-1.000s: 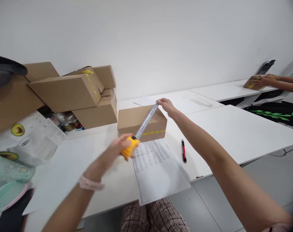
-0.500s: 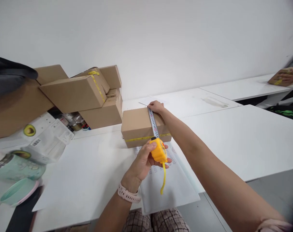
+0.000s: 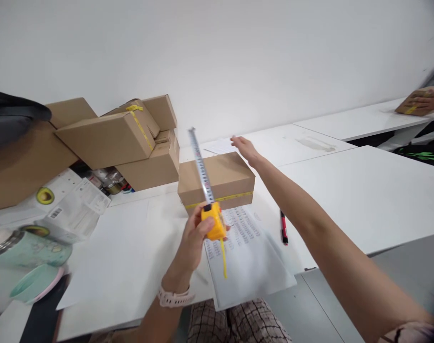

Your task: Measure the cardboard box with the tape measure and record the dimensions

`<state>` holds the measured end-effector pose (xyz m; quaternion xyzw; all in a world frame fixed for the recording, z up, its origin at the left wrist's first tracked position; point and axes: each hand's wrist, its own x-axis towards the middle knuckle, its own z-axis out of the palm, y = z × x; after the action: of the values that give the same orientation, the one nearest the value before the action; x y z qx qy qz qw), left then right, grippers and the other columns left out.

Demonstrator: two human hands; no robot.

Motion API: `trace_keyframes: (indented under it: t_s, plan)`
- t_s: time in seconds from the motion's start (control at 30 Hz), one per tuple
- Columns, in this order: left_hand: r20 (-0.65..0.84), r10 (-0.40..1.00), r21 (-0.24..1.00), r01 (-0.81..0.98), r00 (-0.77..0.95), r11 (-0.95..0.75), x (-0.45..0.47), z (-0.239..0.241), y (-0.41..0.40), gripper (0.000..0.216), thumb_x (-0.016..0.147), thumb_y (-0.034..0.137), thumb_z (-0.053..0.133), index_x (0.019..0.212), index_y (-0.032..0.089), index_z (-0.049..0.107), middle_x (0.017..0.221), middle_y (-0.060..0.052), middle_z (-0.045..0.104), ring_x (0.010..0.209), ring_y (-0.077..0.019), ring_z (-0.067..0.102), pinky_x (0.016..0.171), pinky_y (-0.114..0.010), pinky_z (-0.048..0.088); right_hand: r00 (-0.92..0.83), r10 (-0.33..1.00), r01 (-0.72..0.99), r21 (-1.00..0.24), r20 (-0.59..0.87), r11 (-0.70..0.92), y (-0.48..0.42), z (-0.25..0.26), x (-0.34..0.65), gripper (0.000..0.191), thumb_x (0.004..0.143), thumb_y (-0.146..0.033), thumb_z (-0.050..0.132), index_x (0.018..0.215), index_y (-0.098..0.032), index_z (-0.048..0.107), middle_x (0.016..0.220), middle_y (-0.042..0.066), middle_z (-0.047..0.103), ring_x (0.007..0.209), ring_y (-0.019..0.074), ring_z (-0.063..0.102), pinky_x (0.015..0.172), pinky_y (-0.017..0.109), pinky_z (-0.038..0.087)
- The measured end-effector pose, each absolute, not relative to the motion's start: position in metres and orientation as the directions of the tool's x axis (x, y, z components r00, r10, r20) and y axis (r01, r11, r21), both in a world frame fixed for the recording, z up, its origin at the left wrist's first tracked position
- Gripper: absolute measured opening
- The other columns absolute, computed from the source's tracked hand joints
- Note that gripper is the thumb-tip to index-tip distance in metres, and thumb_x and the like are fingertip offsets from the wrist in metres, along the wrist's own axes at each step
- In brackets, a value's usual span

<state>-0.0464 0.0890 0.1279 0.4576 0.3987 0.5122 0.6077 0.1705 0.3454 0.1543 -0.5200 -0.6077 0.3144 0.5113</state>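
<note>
On the white tabletop [image 3: 163, 224], a closed brown cardboard box [image 3: 226, 169] lies with its long axis running left to right across the person's front, a yellow band along its near side. The left hand [image 3: 192, 238] is just in front of that side, fingers wrapped round a yellow plastic tape measure [image 3: 214, 223], with a thin yellow strap [image 3: 223, 264] hanging below. From the case the silvery metal blade [image 3: 201, 174] runs out away from the person, leaning left, so it passes over the left half of the box, across its long axis. Whether it touches the cardboard I cannot tell; the free tip seems raised past the far edge. The right hand [image 3: 246, 148] is by the far right corner of the box, fingers loosely extended and holding nothing. From those fingertips the tip lies to the left, clearly apart, and the right hand seems nearer to it than the left. Under the case is a white sheet with printed columns [image 3: 253, 271]; a red and black pen [image 3: 284, 228] lies to its right.
</note>
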Motion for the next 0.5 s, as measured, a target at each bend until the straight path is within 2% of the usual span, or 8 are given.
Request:
trace_keyframes:
  t_s: [0.1,0.17,0.27,0.33,0.4,0.5]
  plan:
    - [0.125,0.99,0.987,-0.095,-0.064,-0.131,-0.08,0.118,0.09,0.057,0.074,0.045,0.081,0.122,0.026,0.055,0.113,-0.005,0.066,0.086,-0.0227,0.073,0.07,-0.036,0.061,0.19,0.945,0.433,-0.887,0.266,0.162,0.303,0.134,0.204,0.063,0.098,-0.069,0.034,0.114,-0.019,0.068,0.091,0.009,0.072,0.087,0.0229,0.063,0.089,0.036,0.045]
    - [0.135,0.982,0.99,-0.032,-0.135,-0.141,-0.097,0.111,0.098,0.06,0.072,0.047,0.081,0.121,0.025,0.053,0.112,-0.004,0.065,0.083,-0.0215,0.073,0.07,-0.036,0.061,0.126,0.964,0.487,-0.861,0.234,0.145,0.274,0.118,0.215,0.062,0.098,-0.07,0.034,0.121,-0.022,0.067,0.085,0.006,0.071,0.08,0.0217,0.061,0.085,0.034,0.045]
    - [0.072,0.991,0.996,-0.044,-0.115,-0.078,-0.112,0.11,0.116,0.057,0.073,0.049,0.077,0.118,0.023,0.052,0.113,-0.004,0.064,0.075,-0.0185,0.072,0.068,-0.036,0.061,-0.009,0.972,0.437,-0.874,0.233,0.213,0.245,0.106,0.214,0.058,0.098,-0.067,0.04,0.132,-0.026,0.063,0.109,0.006,0.073,0.084,0.0193,0.062,0.082,0.031,0.045]
    - [0.073,0.993,0.994,-0.071,-0.091,-0.079,-0.116,0.117,0.124,0.054,0.074,0.048,0.075,0.116,0.022,0.053,0.113,-0.004,0.064,0.073,-0.0175,0.072,0.067,-0.035,0.061,-0.031,0.961,0.436,-0.861,0.277,0.262,0.239,0.112,0.209,0.055,0.098,-0.064,0.045,0.135,-0.028,0.062,0.119,0.005,0.071,0.092,0.0197,0.062,0.084,0.03,0.045]
    - [0.11,0.989,0.988,-0.1,-0.096,-0.12,-0.12,0.129,0.13,0.052,0.074,0.047,0.074,0.114,0.022,0.053,0.115,-0.005,0.063,0.074,-0.018,0.072,0.066,-0.035,0.061,-0.018,0.945,0.476,-0.829,0.326,0.295,0.241,0.129,0.203,0.05,0.097,-0.062,0.048,0.13,-0.028,0.065,0.112,0.004,0.072,0.095,0.0206,0.061,0.085,0.03,0.043]
    - [0.159,0.982,0.979,-0.112,-0.105,-0.171,-0.126,0.149,0.136,0.049,0.074,0.048,0.074,0.11,0.023,0.053,0.116,-0.005,0.064,0.075,-0.0191,0.072,0.065,-0.035,0.061,0.0,0.936,0.585,-0.759,0.352,0.285,0.252,0.158,0.196,0.045,0.097,-0.061,0.048,0.104,-0.024,0.072,0.095,0.005,0.071,0.089,0.0217,0.06,0.08,0.032,0.042]
